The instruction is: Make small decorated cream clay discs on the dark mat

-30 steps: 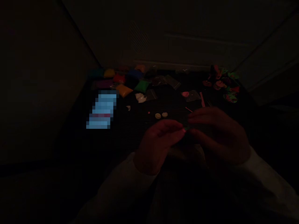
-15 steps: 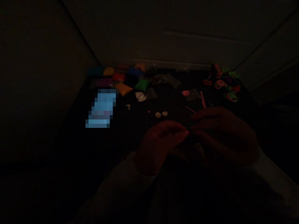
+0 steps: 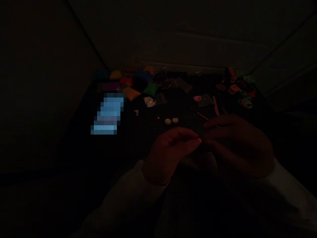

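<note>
The scene is very dark. My left hand (image 3: 170,152) is closed, thumb and forefinger pinched together at the tips, and whatever lies between them is too small and dim to make out. Facing it from the right, my right hand (image 3: 237,143) has its fingers bent, their tips almost meeting the left ones; what they hold, if anything, is hidden. Two small pale round pieces (image 3: 168,121) sit side by side on the dark table just beyond my left hand. A tiny pink ball (image 3: 158,118) lies left of them. Near my right fingers lies a thin pink stick (image 3: 203,116).
A glowing, blurred screen (image 3: 107,114) lies at the left. Several coloured packets, among them an orange packet (image 3: 131,94) and a green packet (image 3: 151,89), line the back. A clear bag with a pink lump (image 3: 197,98), a pink strip (image 3: 216,105) and colourful shaped pieces (image 3: 235,88) are at the right.
My left fingertips have shifted very slightly to the right, closer to my right fingertips. The things on the table stay where they were.
</note>
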Demonstrator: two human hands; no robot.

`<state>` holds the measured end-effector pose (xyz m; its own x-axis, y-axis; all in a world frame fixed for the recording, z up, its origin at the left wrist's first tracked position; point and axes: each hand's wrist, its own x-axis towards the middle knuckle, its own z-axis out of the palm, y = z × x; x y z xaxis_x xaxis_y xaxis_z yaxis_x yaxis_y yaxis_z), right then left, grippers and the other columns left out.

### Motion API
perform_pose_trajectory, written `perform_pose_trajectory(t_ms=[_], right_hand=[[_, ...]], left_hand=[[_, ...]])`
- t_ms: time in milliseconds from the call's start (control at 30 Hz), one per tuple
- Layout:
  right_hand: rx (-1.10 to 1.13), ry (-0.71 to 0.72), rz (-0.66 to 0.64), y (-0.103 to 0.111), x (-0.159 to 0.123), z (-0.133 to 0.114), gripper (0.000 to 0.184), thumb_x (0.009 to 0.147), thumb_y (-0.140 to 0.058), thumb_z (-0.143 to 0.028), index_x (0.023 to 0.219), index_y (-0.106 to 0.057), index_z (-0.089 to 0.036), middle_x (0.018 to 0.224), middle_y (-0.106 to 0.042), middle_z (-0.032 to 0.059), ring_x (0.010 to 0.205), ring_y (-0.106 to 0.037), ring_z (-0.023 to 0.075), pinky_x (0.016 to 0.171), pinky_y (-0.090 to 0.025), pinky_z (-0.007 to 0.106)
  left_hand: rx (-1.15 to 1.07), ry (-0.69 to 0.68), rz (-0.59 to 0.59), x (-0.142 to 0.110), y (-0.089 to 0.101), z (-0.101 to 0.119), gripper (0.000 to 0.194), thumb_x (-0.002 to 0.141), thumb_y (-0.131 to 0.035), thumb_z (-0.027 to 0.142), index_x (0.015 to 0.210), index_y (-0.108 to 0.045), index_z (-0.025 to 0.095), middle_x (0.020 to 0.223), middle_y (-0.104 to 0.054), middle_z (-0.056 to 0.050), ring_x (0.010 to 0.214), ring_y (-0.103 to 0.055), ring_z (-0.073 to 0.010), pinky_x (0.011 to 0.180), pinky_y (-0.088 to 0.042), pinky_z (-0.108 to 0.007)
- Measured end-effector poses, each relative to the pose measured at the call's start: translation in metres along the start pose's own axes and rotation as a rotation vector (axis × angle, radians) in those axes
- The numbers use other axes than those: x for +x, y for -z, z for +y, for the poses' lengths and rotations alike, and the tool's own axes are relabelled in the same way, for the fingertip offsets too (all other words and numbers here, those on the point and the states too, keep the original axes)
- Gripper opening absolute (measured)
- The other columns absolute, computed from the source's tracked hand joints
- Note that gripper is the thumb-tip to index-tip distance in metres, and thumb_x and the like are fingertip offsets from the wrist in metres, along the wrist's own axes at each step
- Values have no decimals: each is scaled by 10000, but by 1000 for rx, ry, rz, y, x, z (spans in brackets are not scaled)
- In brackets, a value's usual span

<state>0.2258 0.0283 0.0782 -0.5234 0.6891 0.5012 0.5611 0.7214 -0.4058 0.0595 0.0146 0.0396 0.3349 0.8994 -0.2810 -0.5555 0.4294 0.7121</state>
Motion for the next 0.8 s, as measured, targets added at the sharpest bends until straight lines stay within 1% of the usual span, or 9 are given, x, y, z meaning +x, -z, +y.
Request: perform_pose_trajectory(t_ms=[167, 333, 500, 667, 733, 800], right_hand=[[0, 18, -13, 1, -1, 1, 155, 746, -581, -168, 888, -622, -218, 946, -635, 50, 864, -612, 169, 721, -527, 305], [-15, 10, -37, 2, -1, 1, 157, 742, -588, -195, 890, -624, -234, 962, -630, 48, 865, -611, 181, 728, -523, 323], [-8, 2, -16, 1, -1, 1, 186, 737, -600, -195, 920, -609, -224, 974, -627, 57, 888, -602, 183, 760, -513, 328], [7, 3, -20, 0, -1, 1, 153, 733, -597, -183, 880, -622, -220, 966, -629, 47, 889, -603, 177, 751, -513, 318], [6, -13, -22, 1, -1, 1, 164, 732, -599, -190, 889, -623, -229, 970, -631, 41, 894, -603, 180, 758, -511, 323], [18, -44, 3, 1, -3, 1, 199, 728, -606, -194, 923, -616, -232, 976, -632, 43, 903, -600, 188, 771, -507, 334]], left_hand=[[5, 1, 3, 0, 0, 1, 70, 663, -681, 148, 707, -654, 196, 704, -634, 33, 700, -566, -95, 707, -412, -252], [6, 10, 0, 1, 2, 0, 80, 652, -688, 152, 712, -659, 195, 722, -643, 24, 721, -578, -115, 726, -420, -274], [-17, -1, -11, 1, 2, -1, 76, 671, -677, 144, 713, -655, 204, 732, -643, 38, 738, -577, -100, 738, -414, -257], [-16, 5, -17, -1, 1, -1, 72, 684, -671, 148, 727, -655, 204, 727, -643, 41, 729, -572, -88, 723, -410, -244], [-35, 6, -12, 0, 2, -1, 78, 674, -676, 137, 719, -656, 197, 718, -648, 39, 725, -577, -88, 720, -412, -239], [-89, 14, -12, 2, 2, -2, 84, 664, -678, 119, 710, -657, 187, 713, -656, 36, 719, -581, -80, 718, -416, -222]])
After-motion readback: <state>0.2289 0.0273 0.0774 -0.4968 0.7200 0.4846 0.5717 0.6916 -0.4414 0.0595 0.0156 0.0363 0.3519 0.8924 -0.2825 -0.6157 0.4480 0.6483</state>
